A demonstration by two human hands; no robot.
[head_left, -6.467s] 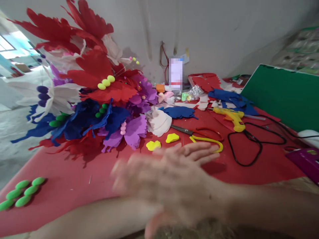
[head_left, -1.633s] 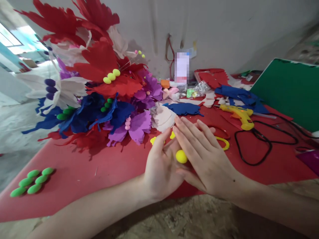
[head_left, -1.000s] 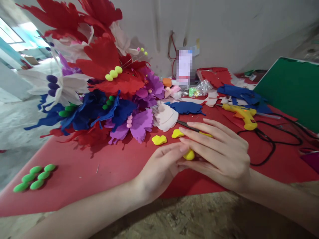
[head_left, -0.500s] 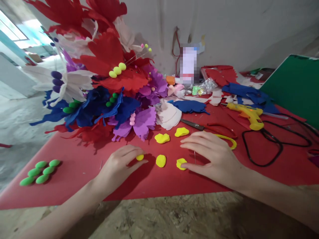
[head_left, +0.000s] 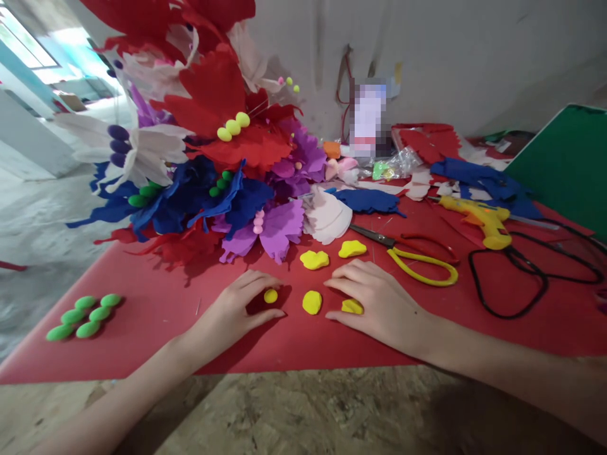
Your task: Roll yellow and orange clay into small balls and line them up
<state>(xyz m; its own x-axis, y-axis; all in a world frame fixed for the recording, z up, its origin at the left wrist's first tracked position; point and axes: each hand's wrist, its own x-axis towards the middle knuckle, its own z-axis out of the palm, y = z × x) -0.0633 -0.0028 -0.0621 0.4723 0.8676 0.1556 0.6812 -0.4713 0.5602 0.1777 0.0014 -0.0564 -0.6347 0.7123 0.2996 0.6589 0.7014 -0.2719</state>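
Note:
My left hand [head_left: 237, 306] rests on the red table cover [head_left: 156, 335], thumb and fingers apart around a small round yellow piece [head_left: 270, 296], without pinching it. My right hand [head_left: 374, 300] is spread, its fingers pointing left; a yellow lump [head_left: 352, 306] shows between its thumb and fingers. Between the hands lies a roundish yellow piece [head_left: 312, 303]. Two more uneven yellow lumps, one on the left [head_left: 315, 260] and one on the right [head_left: 352, 249], sit farther back. Several green ovals [head_left: 88, 329] lie in two rows at the left.
Large fabric flowers [head_left: 213, 95] fill the back left. Scissors [head_left: 417, 259] with red and yellow handles lie behind my right hand. A yellow glue gun [head_left: 484, 220] with a black cord is at the right, near blue fabric [head_left: 478, 177] and a green board [head_left: 564, 170].
My right hand has moved left, off the scissors' yellow handle and over the right-hand lump. My left thumb and fingers have spread wider around the small piece. The view has shifted slightly.

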